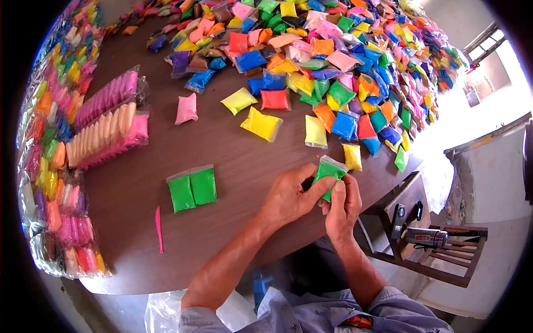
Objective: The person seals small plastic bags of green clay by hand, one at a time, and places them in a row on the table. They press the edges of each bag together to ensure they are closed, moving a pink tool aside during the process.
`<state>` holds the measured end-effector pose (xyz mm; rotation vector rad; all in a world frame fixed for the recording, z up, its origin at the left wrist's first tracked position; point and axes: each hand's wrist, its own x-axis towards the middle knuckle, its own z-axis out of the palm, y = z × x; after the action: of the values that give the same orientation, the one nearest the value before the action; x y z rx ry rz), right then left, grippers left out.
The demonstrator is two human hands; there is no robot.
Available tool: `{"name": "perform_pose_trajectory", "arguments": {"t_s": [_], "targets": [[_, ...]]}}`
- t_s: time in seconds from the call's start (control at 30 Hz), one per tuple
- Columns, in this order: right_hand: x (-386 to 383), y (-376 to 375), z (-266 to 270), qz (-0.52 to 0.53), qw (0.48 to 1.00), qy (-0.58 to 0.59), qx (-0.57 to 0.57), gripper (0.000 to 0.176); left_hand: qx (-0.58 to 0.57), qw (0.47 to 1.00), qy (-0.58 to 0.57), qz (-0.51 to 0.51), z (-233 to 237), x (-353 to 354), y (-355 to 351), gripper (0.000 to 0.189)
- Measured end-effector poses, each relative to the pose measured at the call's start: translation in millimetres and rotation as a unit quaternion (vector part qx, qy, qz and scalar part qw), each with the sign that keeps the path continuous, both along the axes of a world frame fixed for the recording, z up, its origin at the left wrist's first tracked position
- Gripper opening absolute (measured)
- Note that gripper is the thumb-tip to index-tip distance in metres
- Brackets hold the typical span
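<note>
Both of my hands hold one small green packet [331, 167] above the table's front right part. My left hand [293, 191] pinches it from the left, thumb across its front. From the right and below, my right hand [343, 204] grips its lower edge, the thumb pointing up. The packet's clear top edge shows above the fingers. A yellow packet [352, 157] lies just right of it. Two green packets [192, 188] lie side by side to the left, and a pink plastic knife [159, 228] rests below them.
A big heap of coloured packets [333, 61] covers the table's far side. Stacked pink and peach packets [105, 133] stand at the left, beside bagged packets [55, 188] along the left edge. A wooden chair [455, 255] with a metallic flask [427, 237] is at the right.
</note>
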<state>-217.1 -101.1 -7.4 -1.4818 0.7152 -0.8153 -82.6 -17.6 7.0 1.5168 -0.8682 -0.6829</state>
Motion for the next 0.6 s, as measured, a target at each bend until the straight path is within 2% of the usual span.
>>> {"name": "perform_pose_trajectory", "arguments": {"t_s": [0.07, 0.13, 0.27, 0.33, 0.47, 0.53, 0.6], "targets": [[-0.8, -0.4, -1.8, 0.001, 1.0, 0.019, -0.024, 0.025, 0.007, 1.0, 0.006, -0.008, 1.1, 0.4, -0.1, 0.025], [-1.1, -0.8, -2.7, -0.012, 1.0, 0.012, -0.015, 0.025, -0.04, 0.999, 0.025, -0.009, 7.6, -1.5, -0.5, 0.028], [-0.2, -0.9, -1.7, -0.031, 0.999, -0.002, -0.008, 0.024, -0.026, 0.999, 0.005, -0.029, 3.9, -0.5, 0.9, 0.029], [-0.5, -1.6, -2.6, -0.022, 1.0, -0.008, -0.009, 0.024, 0.022, 0.999, 0.025, -0.043, 4.7, 0.9, 0.6, 0.027], [0.1, -1.9, -2.9, 0.0, 1.0, -0.006, -0.019, 0.025, 0.023, 0.997, 0.066, -0.041, 3.0, 2.7, 0.5, 0.026], [-1.2, -1.4, -3.1, -0.004, 1.0, 0.005, -0.026, 0.025, -0.02, 0.994, 0.095, -0.054, -1.1, 3.9, -0.7, 0.025], [-1.1, -2.8, -5.1, -0.006, 0.999, 0.016, -0.031, 0.026, -0.009, 0.995, 0.084, -0.053, 3.7, 3.5, 0.2, 0.025]]}}
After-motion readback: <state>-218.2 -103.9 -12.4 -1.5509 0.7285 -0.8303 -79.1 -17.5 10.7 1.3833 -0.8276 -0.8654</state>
